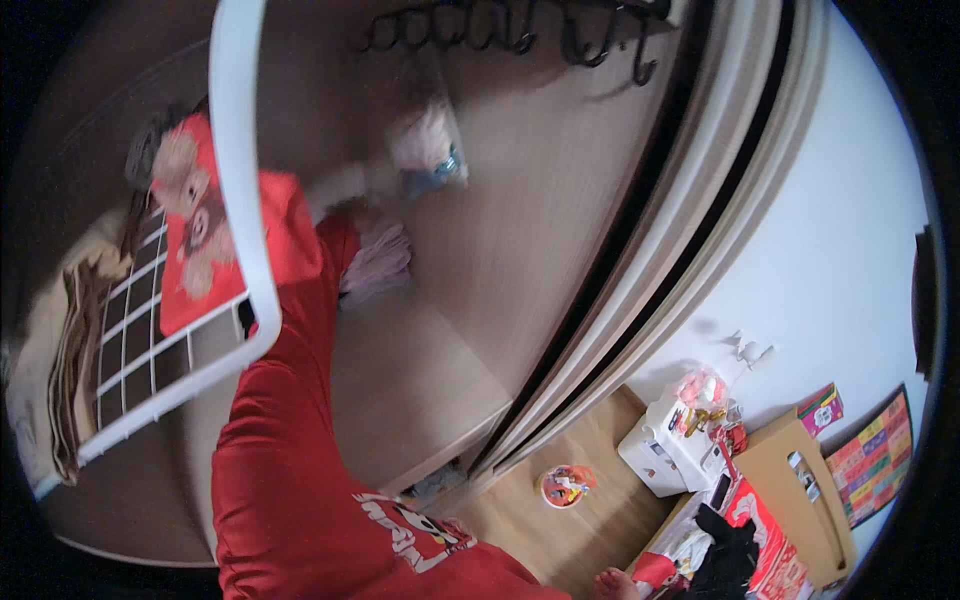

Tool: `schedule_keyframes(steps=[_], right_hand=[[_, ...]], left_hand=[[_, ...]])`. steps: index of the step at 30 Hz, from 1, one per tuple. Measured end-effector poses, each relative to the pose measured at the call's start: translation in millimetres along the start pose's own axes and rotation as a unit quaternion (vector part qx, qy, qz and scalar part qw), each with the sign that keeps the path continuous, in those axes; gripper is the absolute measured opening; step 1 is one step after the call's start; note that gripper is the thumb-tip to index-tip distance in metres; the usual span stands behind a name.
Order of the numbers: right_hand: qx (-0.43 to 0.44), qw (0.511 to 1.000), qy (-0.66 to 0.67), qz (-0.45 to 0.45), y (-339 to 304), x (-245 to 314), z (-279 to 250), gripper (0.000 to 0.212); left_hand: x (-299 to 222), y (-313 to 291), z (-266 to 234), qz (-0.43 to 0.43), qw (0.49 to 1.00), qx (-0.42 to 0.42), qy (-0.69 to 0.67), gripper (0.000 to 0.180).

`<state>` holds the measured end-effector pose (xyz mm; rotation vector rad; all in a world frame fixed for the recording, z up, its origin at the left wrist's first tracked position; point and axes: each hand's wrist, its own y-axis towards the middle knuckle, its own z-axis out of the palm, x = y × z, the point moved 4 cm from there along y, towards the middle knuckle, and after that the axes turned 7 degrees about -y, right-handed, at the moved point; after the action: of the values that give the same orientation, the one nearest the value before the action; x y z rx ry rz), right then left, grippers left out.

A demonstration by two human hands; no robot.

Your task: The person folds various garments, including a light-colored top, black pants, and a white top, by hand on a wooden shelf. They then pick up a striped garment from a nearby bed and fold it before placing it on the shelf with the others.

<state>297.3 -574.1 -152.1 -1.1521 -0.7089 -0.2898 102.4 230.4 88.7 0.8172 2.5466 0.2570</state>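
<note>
My left arm, in a red sleeve, reaches up behind a white wire basket (180,395) into a wooden cupboard. Shadow and motion blur smear my left hand (362,212), so its fingers do not show clearly. Right beside it is a bundle of pale lavender cloth (380,262); whether the hand grips it, I cannot tell. A red cloth item (205,255) with beige cartoon figures lies in the basket, next to my sleeve. At the lower edge, only a small part of what looks like my right hand (614,584) shows, its fingers mostly cut off.
Brown and beige cloths (75,340) hang over the basket's left side. Black hooks (490,30) line the cupboard top, near a clear bag (432,150). Sliding door tracks (640,270) run down its right. Beyond are a round tub (565,486), a white cabinet (660,450) and black clothing (725,555).
</note>
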Motion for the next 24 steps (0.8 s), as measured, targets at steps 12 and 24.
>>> schedule_keyframes(steps=[12,24], right_hand=[[0.154,0.987,-0.046,0.031,29.6,20.6,70.8,0.011],[0.114,0.988,-0.032,0.095,21.5,12.3,88.3,0.011]], left_hand=[[249.7,-241.0,-97.8,-0.303,0.876,-0.297,-0.228,0.044],[241.6,-228.4,42.0,-0.331,0.826,-0.321,-0.323,0.062]])
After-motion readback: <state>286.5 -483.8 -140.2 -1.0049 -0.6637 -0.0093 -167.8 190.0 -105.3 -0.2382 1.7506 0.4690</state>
